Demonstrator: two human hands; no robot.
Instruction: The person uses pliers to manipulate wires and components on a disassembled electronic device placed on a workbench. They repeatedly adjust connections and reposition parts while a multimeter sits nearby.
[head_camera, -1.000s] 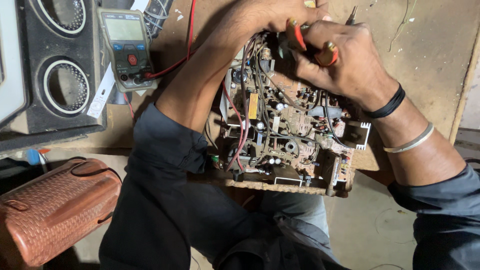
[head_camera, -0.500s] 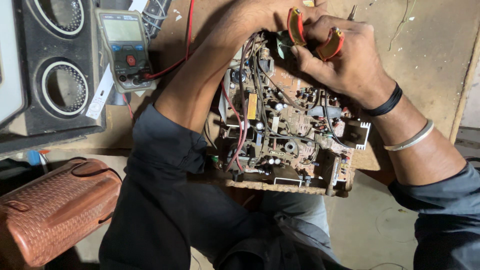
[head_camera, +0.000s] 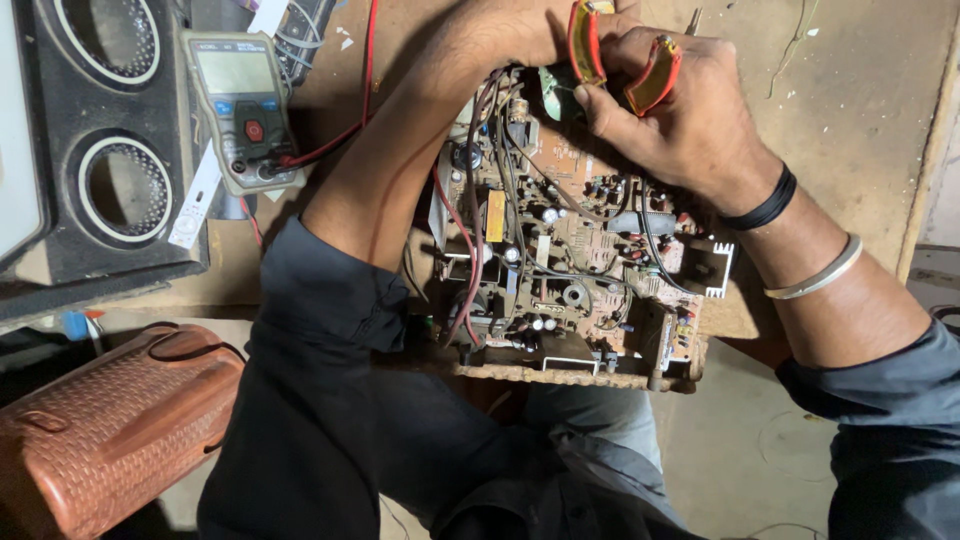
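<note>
A brown circuit board (head_camera: 570, 260) crowded with components and wires lies on the table's front edge. My right hand (head_camera: 685, 120) grips a pair of pliers with red and yellow handles (head_camera: 655, 75) at the board's far edge. The plier jaws are hidden. My left hand (head_camera: 510, 30) reaches over the board's far left corner, fingers curled beside the pliers; what it touches is hidden at the frame's top edge.
A multimeter (head_camera: 240, 105) with a red lead lies on the table at left. A black speaker box (head_camera: 110, 150) stands beside it. A reddish woven bag (head_camera: 110, 420) sits low at left. The wooden tabletop (head_camera: 850, 110) extends right.
My right hand has shifted slightly and spread the plier handles wider apart. The board and my left arm stay in place.
</note>
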